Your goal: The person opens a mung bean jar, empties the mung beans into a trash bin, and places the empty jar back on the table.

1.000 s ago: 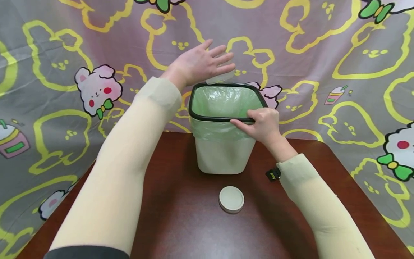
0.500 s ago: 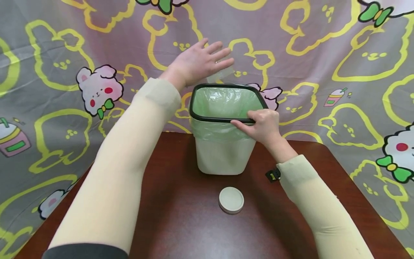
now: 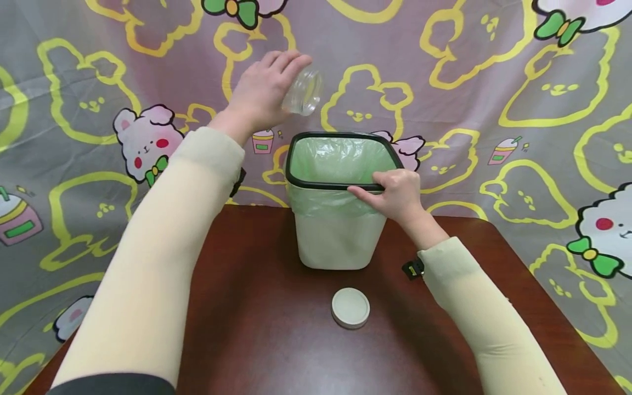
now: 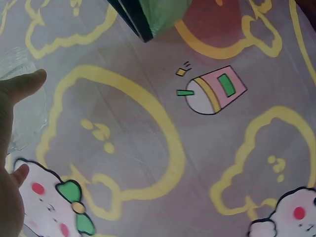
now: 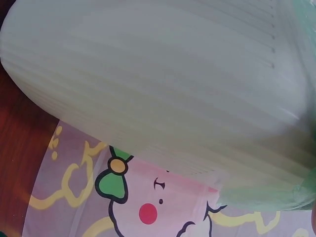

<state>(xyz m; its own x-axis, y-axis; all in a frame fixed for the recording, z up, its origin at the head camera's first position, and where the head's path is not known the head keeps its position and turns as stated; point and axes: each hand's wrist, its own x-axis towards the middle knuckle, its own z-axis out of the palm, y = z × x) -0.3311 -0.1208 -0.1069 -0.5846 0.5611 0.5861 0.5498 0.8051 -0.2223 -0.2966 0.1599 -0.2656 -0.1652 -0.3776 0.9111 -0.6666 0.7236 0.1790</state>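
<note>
My left hand [image 3: 266,88] grips a clear jar [image 3: 305,92] up in the air, left of the bin and higher than its rim. The jar is tilted, its mouth facing right and down. In the left wrist view the thumb lies across the clear jar [image 4: 30,111] at the left edge. My right hand [image 3: 397,197] holds the black rim of a pale trash bin [image 3: 338,241] at its front right corner, thumb outside and fingers over the rim. A green plastic bag [image 3: 345,159] lines the bin and folds over its outside. The bin's wall [image 5: 148,84] fills most of the right wrist view.
A round off-white lid [image 3: 350,308] lies flat on the dark red-brown table [image 3: 276,340], in front of the bin. Behind the table hangs a patterned cloth [image 3: 459,66] with cartoon rabbits. A black strap buckle [image 3: 412,269] sticks out at the right wrist.
My left hand has moved left, away from above the bin, and turned so the jar now shows beside the fingers. The right hand keeps its hold on the rim.
</note>
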